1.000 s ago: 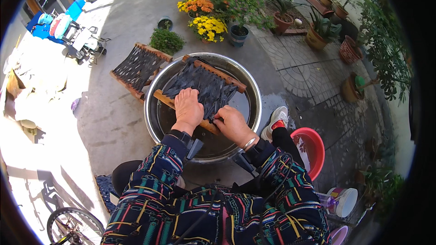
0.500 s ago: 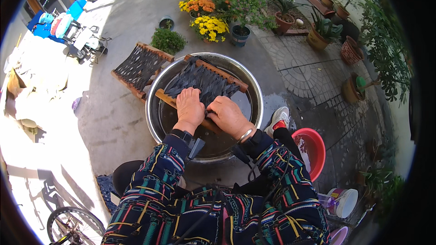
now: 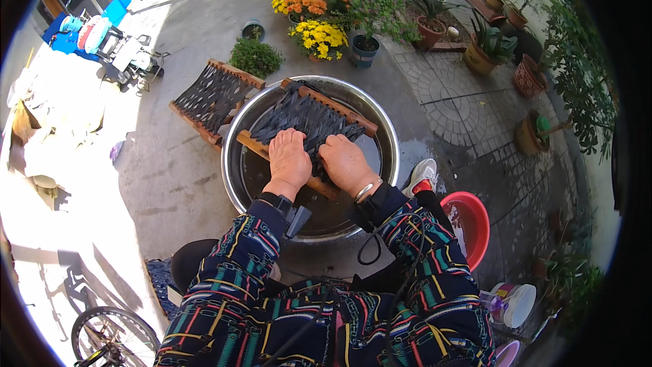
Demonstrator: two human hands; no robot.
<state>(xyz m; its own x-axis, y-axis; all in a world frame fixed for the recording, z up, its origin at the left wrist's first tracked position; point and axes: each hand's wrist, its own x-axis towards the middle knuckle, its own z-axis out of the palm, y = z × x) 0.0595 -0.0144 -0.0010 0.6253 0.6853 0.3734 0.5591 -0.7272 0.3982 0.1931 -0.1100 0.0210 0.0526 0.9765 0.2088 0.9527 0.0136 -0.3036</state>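
Observation:
A stool (image 3: 305, 119) with wooden rails and a seat of woven dark straps stands tilted in a wide metal basin (image 3: 394, 139) of dark water. My left hand (image 3: 288, 162) is closed over the stool's near rail, its fingertips pressed on the straps. Beside it, my right hand (image 3: 345, 162) is curled with its knuckles up at the seat's near right edge. Something dark shows under its thumb side; whether that is a cloth or the straps is hidden. A second strap-seated stool (image 3: 214, 98) rests on the ground, against the basin's left side.
Right of the basin stand my shoe (image 3: 422, 175) and a red tub (image 3: 483, 221) holding water. A white bucket (image 3: 519, 306) lies farther down. Potted flowers (image 3: 319, 37) and a low green plant (image 3: 257, 58) are beyond the basin. A bicycle wheel (image 3: 112, 340) shows lower left.
My right hand has shifted slightly away from me over the straps, and its fingers are more tucked under. My left hand keeps its place on the rail. The whole view has shifted a little.

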